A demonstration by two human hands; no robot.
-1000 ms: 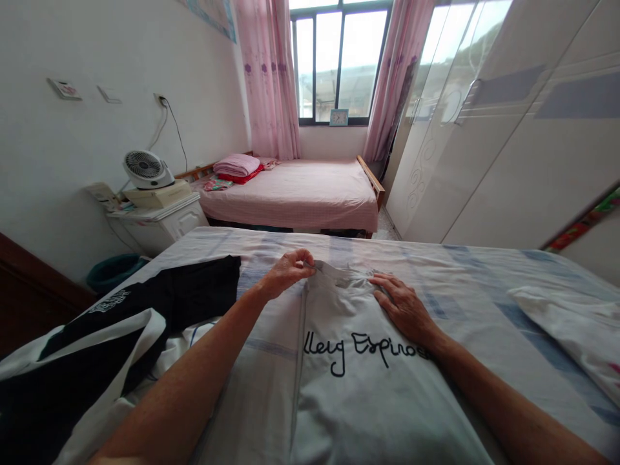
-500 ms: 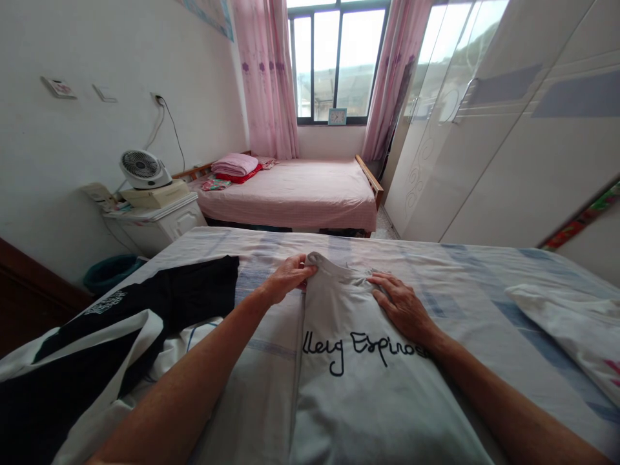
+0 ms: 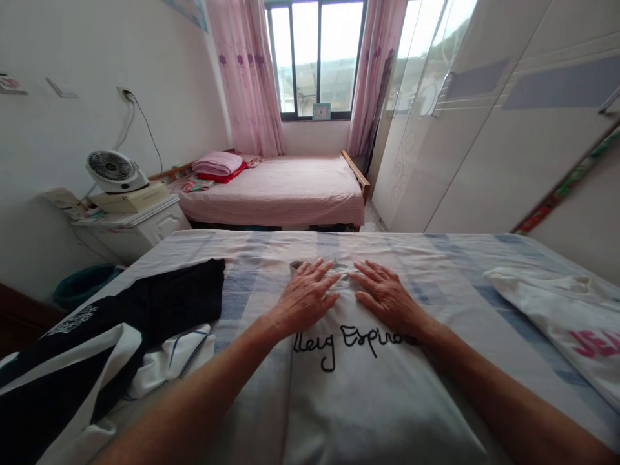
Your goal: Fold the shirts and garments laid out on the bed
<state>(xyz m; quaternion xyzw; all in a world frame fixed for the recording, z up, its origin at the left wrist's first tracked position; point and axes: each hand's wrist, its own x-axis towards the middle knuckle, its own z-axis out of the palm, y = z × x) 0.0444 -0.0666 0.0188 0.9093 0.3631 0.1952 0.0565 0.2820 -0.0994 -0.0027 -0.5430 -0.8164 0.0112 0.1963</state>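
We have both palms down on the grey T-shirt (image 3: 368,394), which lies flat across the middle of the bed (image 3: 450,258) with its black script lettering facing up. Our left hand (image 3: 306,296) rests on the shirt's upper left part, fingers spread and flat, holding nothing; its fingertips reach the neckline. Our right hand (image 3: 384,294) lies just beside it on the upper right part, likewise wide and flat, empty, thumb pointing inward. The two hands are near each other with a narrow strip of cloth between them. The collar end of the shirt points away from us, toward the far edge of the bed, and the rest of the shirt runs back under our forearms to the bottom of the view.

The shirt's left edge shows as a straight fold line just below our left wrist. Left of it there is bare striped sheet, then the black garment (image 3: 159,303) spread out well apart from the shirt, with white cloth (image 3: 179,352) bunched under it. To the right, open sheet runs to a white garment with pink lettering (image 3: 562,320) near the bed's right side. Beyond the collar, a band of sheet stays open up to the far edge of the bed.
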